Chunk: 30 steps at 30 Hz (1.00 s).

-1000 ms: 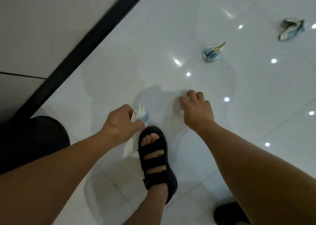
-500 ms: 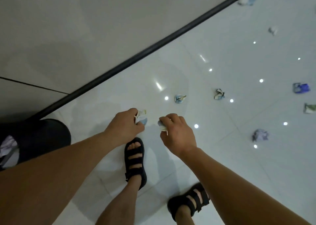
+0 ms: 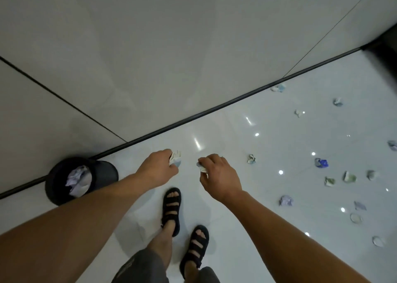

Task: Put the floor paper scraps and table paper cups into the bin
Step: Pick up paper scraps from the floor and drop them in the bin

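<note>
Left hand [image 3: 158,169] grips a crumpled white-blue scrap [image 3: 175,158]; right hand [image 3: 218,176] pinches another scrap [image 3: 201,168], mostly hidden; round black bin [image 3: 62,186] at lower left holds wrinkled paper; glossy floor [image 3: 279,145].

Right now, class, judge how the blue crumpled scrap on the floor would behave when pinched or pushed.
The blue scrap is crumpled paper, so probably very light and easily squashed. On the glossy floor it would likely slide when pushed. Its irregular folds make rolling unlikely.

bin [image 3: 105,175]: left, at wall [image 3: 150,56] foot, paper [image 3: 78,181] inside | scraps [image 3: 285,200]: on floor [image 3: 279,250], right of sandals [image 3: 171,209]
</note>
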### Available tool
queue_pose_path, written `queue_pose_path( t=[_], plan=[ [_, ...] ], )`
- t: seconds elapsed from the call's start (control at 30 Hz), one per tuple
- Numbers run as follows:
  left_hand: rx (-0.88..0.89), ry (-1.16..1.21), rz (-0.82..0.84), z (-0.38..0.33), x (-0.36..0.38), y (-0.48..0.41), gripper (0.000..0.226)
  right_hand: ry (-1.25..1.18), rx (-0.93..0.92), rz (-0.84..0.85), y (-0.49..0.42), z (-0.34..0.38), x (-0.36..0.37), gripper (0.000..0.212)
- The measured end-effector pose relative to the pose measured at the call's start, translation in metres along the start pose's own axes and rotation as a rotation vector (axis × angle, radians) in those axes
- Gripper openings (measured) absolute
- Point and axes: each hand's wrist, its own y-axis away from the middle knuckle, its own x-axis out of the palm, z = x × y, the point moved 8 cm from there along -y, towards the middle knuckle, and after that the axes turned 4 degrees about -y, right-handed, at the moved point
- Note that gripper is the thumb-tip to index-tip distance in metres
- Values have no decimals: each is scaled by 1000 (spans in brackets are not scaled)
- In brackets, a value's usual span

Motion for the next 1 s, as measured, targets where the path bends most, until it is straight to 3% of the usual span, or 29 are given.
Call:
queue_pose_path(
  t=[0.13,0.37,0.5,0.7,0.8,1.0],
  plan=[
    [-5,-4,-73,-12,-28,61,19,46,-45,-2,33,38,-30,40],
    [-87,98,-150,8,-43,188,27,150,-107,53,97,98,-57,38],
    [-169,145,-209,55,-60,249,18,196,-199,92,117,148,-56,39],
    [-274,201,-350,139,-109,310,24,235,-337,102,123,250,-37,41],
    [-301,243,-406,187,-128,336,33,245,-382,126,122,307,-13,43],
    [-379,306,-441,301,-154,396,28,240,-434,189,124,418,61,48]
  ],
)
